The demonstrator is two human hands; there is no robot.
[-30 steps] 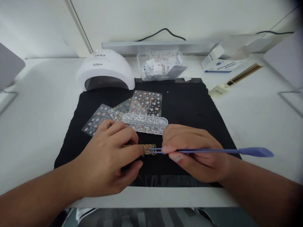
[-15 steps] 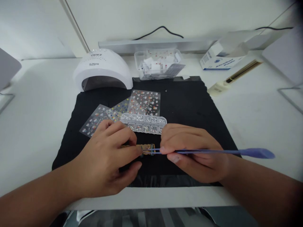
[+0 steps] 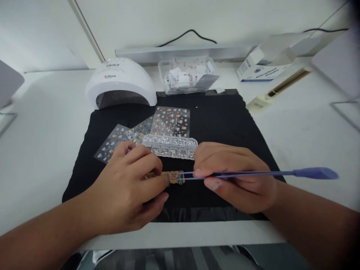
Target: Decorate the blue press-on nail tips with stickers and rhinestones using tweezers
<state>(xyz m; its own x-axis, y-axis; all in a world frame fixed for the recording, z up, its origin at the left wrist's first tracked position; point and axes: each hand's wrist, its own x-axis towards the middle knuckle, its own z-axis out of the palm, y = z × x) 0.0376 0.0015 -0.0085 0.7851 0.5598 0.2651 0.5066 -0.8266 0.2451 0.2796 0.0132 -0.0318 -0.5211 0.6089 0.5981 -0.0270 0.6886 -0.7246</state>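
Observation:
My left hand (image 3: 135,183) is closed over the left part of a small tan strip with a wavy edge (image 3: 174,173), holding it low above the black mat. On the strip, beside my fingertips, sit bluish, glossy pieces that look like nail tips (image 3: 180,177). My right hand (image 3: 233,176) pinches purple tweezers (image 3: 284,173), their long handle pointing right. The two slightly parted tweezer tips reach the strip's right end; whether anything is between them is too small to tell. Just beyond both hands lies a clear compartment box of rhinestones (image 3: 170,146).
Several sticker sheets (image 3: 171,122) lie on the black mat (image 3: 219,123). Behind stand a white nail lamp (image 3: 120,80), a clear plastic tub of small packets (image 3: 187,77) and an opened white carton (image 3: 261,67). A cream holder with brown sticks (image 3: 258,103) lies right.
My right hand has shifted slightly right and up with the tweezers, drawing their tips back to the strip's right end. The left hand has stayed nearly still.

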